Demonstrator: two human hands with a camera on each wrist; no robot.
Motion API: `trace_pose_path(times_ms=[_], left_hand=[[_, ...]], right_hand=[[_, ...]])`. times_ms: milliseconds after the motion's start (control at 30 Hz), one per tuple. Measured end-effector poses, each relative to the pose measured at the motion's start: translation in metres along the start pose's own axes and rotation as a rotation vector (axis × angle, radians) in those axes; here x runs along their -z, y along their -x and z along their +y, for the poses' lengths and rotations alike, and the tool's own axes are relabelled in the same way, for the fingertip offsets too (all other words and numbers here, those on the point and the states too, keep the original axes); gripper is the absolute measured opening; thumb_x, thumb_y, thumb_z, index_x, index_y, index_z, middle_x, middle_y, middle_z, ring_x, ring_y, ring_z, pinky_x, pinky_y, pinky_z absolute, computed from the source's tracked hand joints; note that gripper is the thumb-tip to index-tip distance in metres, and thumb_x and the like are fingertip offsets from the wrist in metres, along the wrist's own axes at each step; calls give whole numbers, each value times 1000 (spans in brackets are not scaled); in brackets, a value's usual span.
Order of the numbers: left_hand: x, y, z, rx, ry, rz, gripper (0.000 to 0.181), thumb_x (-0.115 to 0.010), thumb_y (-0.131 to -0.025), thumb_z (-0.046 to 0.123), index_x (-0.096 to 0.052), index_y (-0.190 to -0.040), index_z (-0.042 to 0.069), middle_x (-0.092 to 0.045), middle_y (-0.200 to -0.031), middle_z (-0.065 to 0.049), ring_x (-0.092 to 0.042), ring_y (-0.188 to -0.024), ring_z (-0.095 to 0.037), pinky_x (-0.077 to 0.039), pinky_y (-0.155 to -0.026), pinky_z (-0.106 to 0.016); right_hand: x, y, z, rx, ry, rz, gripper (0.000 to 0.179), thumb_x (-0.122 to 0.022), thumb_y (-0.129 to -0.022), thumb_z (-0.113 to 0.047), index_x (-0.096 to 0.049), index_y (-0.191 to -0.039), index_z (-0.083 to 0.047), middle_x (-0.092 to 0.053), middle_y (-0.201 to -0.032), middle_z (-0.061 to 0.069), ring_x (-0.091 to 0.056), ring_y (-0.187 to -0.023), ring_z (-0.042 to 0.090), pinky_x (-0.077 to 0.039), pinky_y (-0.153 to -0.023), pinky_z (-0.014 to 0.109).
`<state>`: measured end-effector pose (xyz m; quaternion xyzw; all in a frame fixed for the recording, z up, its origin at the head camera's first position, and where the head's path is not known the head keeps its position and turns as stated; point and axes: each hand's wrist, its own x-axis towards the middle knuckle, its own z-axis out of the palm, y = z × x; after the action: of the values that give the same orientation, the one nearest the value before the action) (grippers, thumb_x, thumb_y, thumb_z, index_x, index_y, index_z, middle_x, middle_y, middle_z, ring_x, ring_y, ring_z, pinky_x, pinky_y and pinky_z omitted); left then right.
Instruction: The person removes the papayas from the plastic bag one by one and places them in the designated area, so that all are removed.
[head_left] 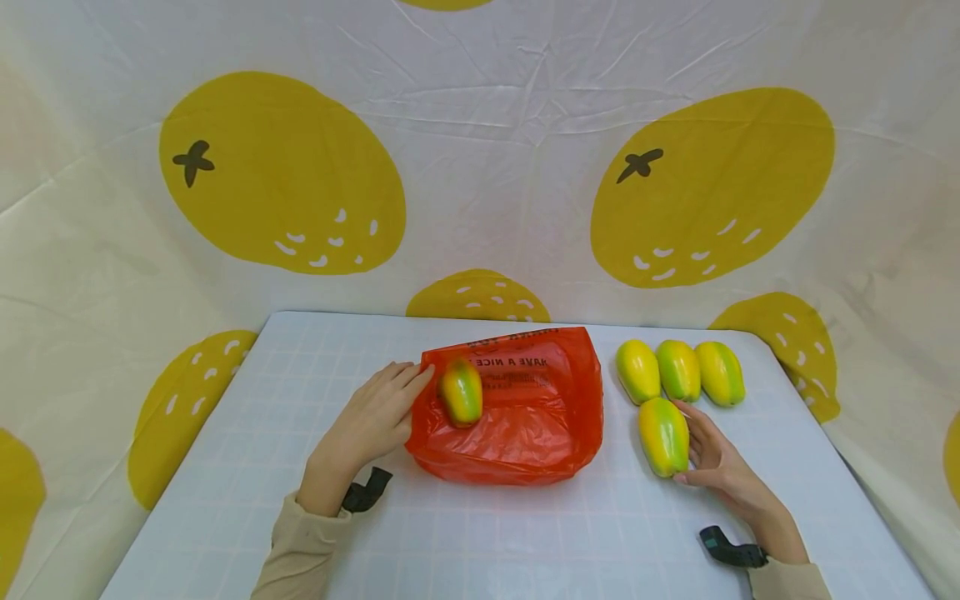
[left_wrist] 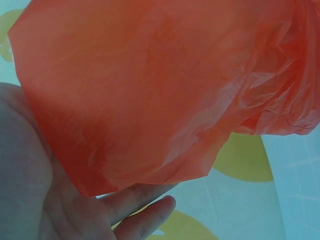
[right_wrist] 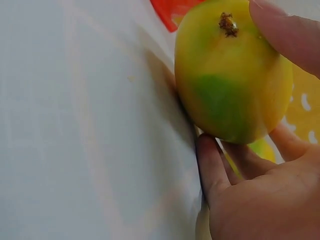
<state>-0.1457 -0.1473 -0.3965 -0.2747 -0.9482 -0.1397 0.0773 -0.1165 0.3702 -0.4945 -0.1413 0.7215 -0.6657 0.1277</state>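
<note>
A red plastic bag (head_left: 525,433) lies on the table with its mouth spread, its printed lettering mirrored on the back wall. Inside, toward the left, is one yellow-green papaya (head_left: 463,396). My left hand (head_left: 378,412) holds the bag's left rim; in the left wrist view the red film (left_wrist: 135,95) covers part of the fingers. To the right of the bag, my right hand (head_left: 712,454) grips another papaya (head_left: 663,437), thumb at its near end and fingers along its far right side. The right wrist view shows this papaya's (right_wrist: 225,85) brown stem scar, close by the tabletop.
Beyond the gripped fruit, three more papayas (head_left: 678,371) stand side by side near the table's back right. The pale checked table (head_left: 480,542) ends at a fruit-printed cloth (head_left: 495,183) behind. Black wrist devices (head_left: 731,550) sit on both wrists.
</note>
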Motion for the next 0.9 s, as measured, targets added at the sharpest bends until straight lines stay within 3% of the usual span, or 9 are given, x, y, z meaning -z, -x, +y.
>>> trace_pose_path(times_ms=[300, 667, 900], left_hand=[[1, 1, 1, -4, -4, 5, 55, -52, -84, -3, -55, -139, -2, -56, -138, -20, -49, -129, -38, -34, -113, -53], [2, 1, 1, -10, -7, 15, 55, -52, -84, -3, -55, -138, -2, -56, -137, -20, -49, -129, -38, -34, -113, -52], [2, 2, 2, -5, -2, 7, 56, -52, -83, -3, -54, -139, -1, -56, -138, -20, -48, -130, -39, -34, -112, -53]], right_hand=[[2, 0, 3, -43, 17, 18, 104, -69, -78, 10, -10, -159, -14, -9, -162, 4, -27, -133, -4, -29, -100, 4], [-8, -2, -4, -113, 126, 134, 92, -69, -87, 0, -16, -159, -20, -13, -160, 13, -30, -128, -5, -29, -96, 3], [-9, -2, -3, -102, 116, 145, 91, -68, -87, 2, -16, -159, -18, -14, -158, 17, -33, -126, -6, -28, -99, 3]])
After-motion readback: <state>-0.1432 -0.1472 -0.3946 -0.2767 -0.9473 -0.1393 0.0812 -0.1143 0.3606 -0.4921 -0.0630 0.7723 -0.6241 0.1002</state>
